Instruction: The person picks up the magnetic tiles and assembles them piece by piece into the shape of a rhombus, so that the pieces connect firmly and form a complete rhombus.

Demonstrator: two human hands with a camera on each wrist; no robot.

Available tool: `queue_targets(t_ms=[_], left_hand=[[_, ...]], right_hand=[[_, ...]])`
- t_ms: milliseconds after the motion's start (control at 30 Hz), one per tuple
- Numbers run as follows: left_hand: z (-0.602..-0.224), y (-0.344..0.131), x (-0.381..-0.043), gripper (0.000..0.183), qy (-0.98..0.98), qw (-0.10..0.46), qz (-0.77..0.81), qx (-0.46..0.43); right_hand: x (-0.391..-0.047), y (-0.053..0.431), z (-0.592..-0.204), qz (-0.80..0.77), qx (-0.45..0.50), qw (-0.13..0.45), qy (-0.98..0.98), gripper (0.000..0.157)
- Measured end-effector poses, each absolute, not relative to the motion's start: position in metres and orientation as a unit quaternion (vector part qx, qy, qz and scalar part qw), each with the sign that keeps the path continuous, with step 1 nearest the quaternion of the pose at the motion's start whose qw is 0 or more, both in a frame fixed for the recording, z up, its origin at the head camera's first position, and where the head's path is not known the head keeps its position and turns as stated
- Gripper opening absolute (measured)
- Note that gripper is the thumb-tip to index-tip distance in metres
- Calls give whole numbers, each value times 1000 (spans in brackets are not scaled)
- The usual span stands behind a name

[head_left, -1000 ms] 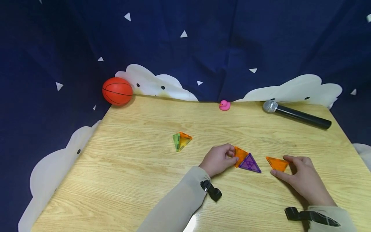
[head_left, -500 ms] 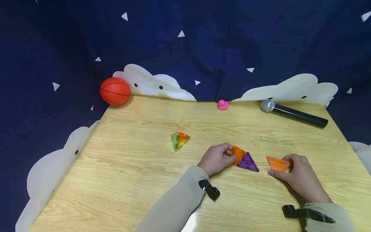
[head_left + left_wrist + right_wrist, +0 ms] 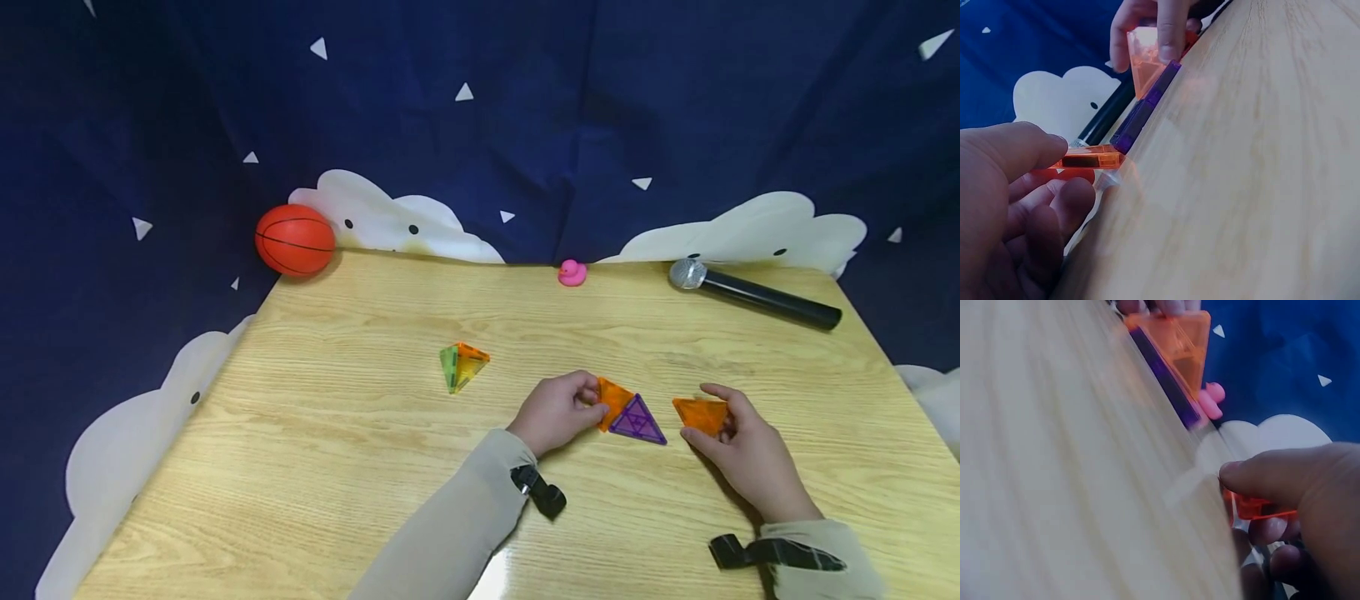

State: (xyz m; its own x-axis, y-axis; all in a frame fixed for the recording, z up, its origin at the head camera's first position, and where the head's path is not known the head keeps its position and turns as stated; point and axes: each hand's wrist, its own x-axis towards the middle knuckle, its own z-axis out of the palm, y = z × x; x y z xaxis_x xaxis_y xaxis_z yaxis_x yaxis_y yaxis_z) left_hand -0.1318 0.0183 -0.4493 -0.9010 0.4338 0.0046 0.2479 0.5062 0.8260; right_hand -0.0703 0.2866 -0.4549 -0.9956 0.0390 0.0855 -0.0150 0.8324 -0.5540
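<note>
My left hand (image 3: 557, 413) pinches an orange translucent triangular magnetic tile (image 3: 615, 402), which leans up from the table. A purple triangular magnetic tile (image 3: 638, 420) lies on the wood with one edge against it. To the right, my right hand (image 3: 752, 450) grips another orange triangular tile (image 3: 701, 414) between thumb and fingers, apart from the purple one by a small gap. In the left wrist view the held orange tile (image 3: 1088, 160) meets the end of the purple tile (image 3: 1146, 107). Fingers partly cover the right hand's orange tile (image 3: 1263, 506) in the right wrist view.
A small green, orange and yellow tile pyramid (image 3: 464, 367) stands left of the hands on the wooden table (image 3: 300, 467). Along the back are a red toy basketball (image 3: 295, 241), a pink rubber duck (image 3: 572, 273) and a black microphone (image 3: 757, 294), before a dark blue curtain (image 3: 405, 92).
My right hand has moved left with its orange tile, closer to the purple one, and the tile has turned somewhat. My left hand keeps its hold. The head view has shifted slightly.
</note>
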Motion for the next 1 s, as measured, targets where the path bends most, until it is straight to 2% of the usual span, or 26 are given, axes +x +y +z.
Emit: queue_targets(t_ms=[100, 333, 633, 767, 867, 1000], left_hand=[[-450, 19, -132, 22, 862, 103, 456, 198], [-452, 18, -132, 23, 862, 96, 454, 202], [-452, 17, -133, 32, 859, 105, 453, 212], [-452, 17, -133, 34, 857, 106, 454, 219], [-452, 17, -133, 34, 857, 105, 451, 227], [-451, 17, -134, 37, 859, 110, 440, 240]], right_hand=[[-69, 280, -456, 294, -3, 49, -955, 69], [-68, 271, -456, 300, 13, 82, -950, 56], [-68, 255, -456, 339, 17, 91, -936, 73], [-68, 254, -455, 347, 16, 86, -934, 75], [-68, 254, -455, 346, 26, 86, -934, 66], [-66, 253, -456, 339, 42, 98, -935, 39]])
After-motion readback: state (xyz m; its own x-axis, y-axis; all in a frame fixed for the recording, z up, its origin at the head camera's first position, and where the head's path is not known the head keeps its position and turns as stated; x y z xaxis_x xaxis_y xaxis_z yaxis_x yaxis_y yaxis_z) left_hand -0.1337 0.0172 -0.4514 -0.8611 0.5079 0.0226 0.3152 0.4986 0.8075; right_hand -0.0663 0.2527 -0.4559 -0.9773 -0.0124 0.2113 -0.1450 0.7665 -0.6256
